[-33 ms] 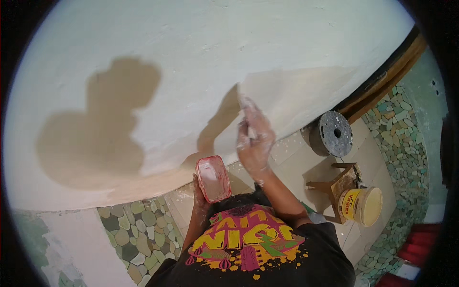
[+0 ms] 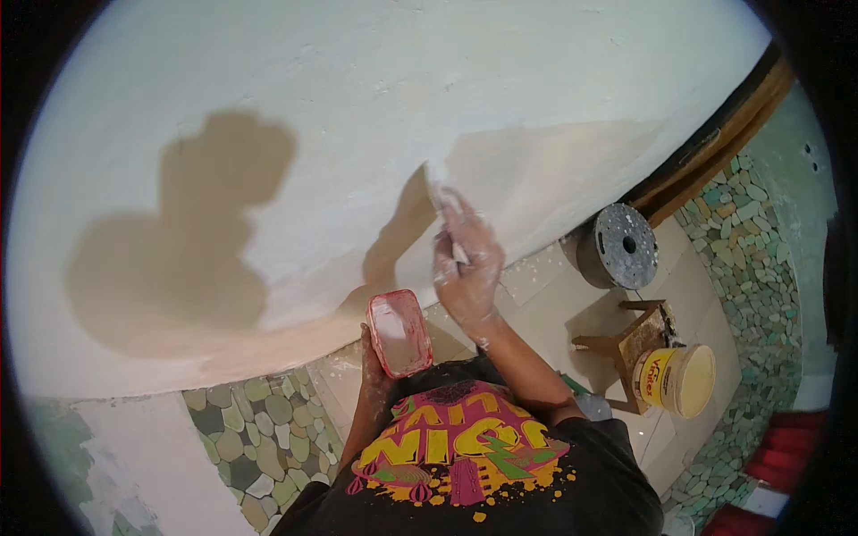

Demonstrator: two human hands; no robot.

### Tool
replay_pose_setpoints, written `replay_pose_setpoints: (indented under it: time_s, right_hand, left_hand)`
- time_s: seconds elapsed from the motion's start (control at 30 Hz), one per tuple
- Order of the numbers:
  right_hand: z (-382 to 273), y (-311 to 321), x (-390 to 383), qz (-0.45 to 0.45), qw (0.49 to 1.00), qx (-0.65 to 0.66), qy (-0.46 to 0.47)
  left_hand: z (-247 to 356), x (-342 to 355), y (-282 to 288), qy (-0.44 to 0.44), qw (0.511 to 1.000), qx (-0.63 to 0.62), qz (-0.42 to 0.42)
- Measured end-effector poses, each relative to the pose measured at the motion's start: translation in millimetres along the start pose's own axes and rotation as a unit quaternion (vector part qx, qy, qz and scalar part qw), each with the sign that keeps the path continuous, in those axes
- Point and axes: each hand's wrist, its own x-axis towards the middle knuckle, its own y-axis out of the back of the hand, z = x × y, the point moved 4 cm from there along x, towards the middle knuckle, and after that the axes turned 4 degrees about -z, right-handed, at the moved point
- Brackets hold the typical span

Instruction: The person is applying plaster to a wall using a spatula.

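Observation:
My right hand, streaked with white, is closed around a white-coated brush-like tool; its tip is at the pale wall, where its shadow meets it. My left hand grips a small red rectangular tub from its left side, below and to the left of my right hand. White paint or paste coats the inside of the tub.
At right, a speckled grey cylinder, a small wooden stool and a yellow-labelled bucket stand on floor tiles. Pebble paving lies at lower left. A dark wooden edge runs along the upper right.
My right hand and its tool have shifted a little left along the wall, and their shadow with them. My left hand and the tub are nearly unmoved.

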Motion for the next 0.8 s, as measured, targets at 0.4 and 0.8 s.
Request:
replay_pose_setpoints:
  time_s: [0.4, 0.8]
  right_hand:
    - [-17, 8, 30, 0.005, 0.956, -0.226, 0.184]
    - [68, -5, -60, -0.116, 0.92, -0.354, 0.125]
  left_hand:
    - [32, -24, 37, -0.023, 0.998, -0.034, 0.046]
    - [66, -53, 70, -0.031, 0.998, -0.052, 0.031]
